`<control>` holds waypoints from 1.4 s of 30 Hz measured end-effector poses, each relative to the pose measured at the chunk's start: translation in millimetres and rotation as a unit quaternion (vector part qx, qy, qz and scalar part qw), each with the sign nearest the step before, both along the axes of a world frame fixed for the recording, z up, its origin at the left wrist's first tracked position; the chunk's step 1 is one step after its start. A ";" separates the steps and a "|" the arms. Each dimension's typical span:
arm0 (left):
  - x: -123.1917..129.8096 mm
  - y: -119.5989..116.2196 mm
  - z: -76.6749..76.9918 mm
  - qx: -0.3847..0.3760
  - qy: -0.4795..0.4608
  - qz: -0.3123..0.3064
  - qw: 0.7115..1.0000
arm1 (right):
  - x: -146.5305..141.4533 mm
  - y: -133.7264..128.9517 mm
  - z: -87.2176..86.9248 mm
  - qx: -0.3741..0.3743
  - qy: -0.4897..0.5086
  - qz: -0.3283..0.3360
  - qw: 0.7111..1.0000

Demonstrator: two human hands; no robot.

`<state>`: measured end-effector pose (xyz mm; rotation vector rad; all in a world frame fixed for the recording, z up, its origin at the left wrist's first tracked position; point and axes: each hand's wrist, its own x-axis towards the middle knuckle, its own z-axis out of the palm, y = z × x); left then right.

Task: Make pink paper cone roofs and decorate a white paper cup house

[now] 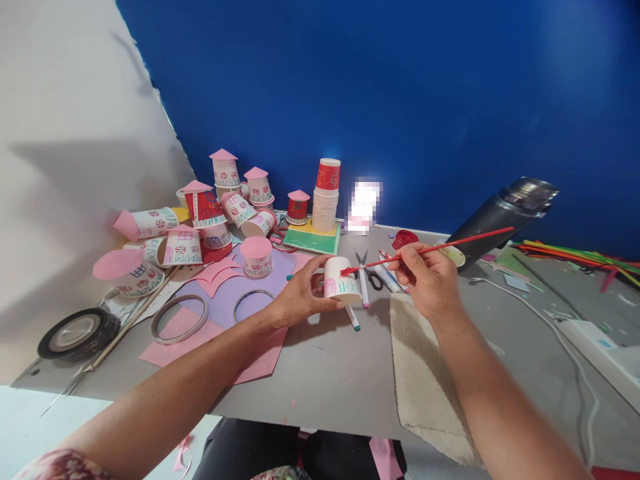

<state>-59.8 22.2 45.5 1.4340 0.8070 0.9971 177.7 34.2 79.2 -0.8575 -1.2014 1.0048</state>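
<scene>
My left hand (305,291) grips a white paper cup (337,279) that is upside down and tilted, with green and pink marks drawn on its side. In my right hand (425,273) is a thin red paintbrush (470,239), pinched partway along the handle. Its red tip touches the cup's side, where a red patch shows. Beneath the cup lie a marker with a green end (353,319) and a pair of scissors (370,275). A small pot of red paint (405,238) stands behind my right hand.
Several decorated cups with pink paper roofs (183,247) crowd the left. A stack of plain cups (326,207) stands at the back. Tape rolls (75,333), pink paper (265,357), a beige cloth (420,380), a black flask (493,223) and a white power strip (600,357) surround my hands.
</scene>
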 end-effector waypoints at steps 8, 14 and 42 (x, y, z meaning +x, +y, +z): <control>0.2 -0.4 0.5 0.005 -0.007 0.003 1.000 | 1.8 1.6 -1.8 0.008 -0.003 0.001 1.000; 0.2 -0.9 0.6 -0.008 -0.009 -0.008 1.000 | 2.1 -0.2 0.5 0.024 0.011 0.003 1.000; -0.6 -1.2 1.0 0.025 0.021 0.011 0.999 | 17.9 -4.2 12.0 0.027 -0.062 0.070 0.995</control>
